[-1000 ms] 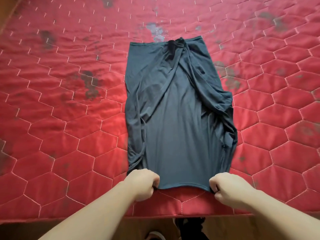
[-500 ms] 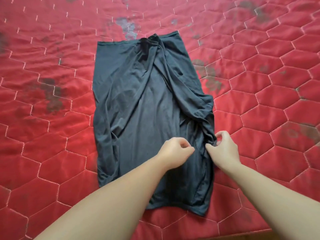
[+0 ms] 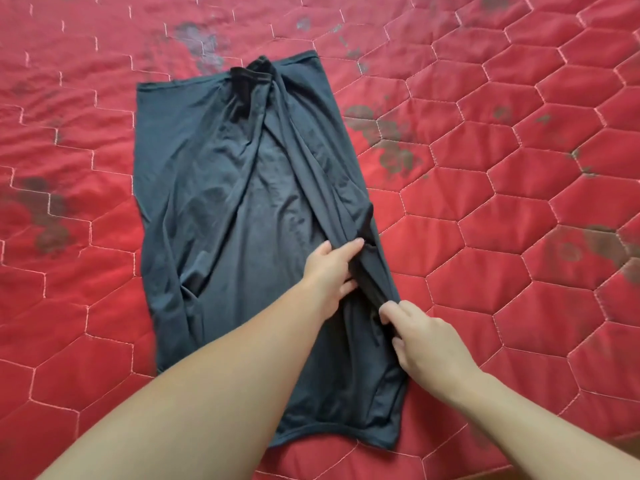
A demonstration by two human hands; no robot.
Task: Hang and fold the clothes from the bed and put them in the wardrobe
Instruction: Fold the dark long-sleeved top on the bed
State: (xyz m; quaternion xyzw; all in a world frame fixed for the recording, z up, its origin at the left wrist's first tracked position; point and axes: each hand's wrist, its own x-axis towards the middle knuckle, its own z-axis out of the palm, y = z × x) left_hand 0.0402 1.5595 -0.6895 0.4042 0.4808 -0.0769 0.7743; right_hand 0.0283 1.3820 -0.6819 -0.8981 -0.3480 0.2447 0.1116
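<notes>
**Gripping the folded side of a dark garment on the bed**

Lying lengthwise on the red quilted bed (image 3: 519, 237), a dark grey garment (image 3: 221, 209) stretches from near the bed's front edge up toward the middle of the bed. Its two long sides are folded inward over the centre, so the cloth forms a narrow, creased strip. A black collar (image 3: 251, 76) is bunched at the far end, and the curved hem lies at the near end, close to the front edge.

Both hands work on the right-hand fold. The left hand (image 3: 330, 270) reaches across the cloth, its thumb stretched along the top of the fold and its fingers curled in under it, gripping the gathered fabric. The right hand (image 3: 426, 337) sits just nearer, at the garment's right side, with its fingertips (image 3: 388, 311) pinching the same fold from the outside. The two hands are near each other but apart, with a ridge of fabric between them.

The bed cover is stitched in a pattern of pale hexagons and carries dark worn patches (image 3: 391, 143) on both sides of the garment.
</notes>
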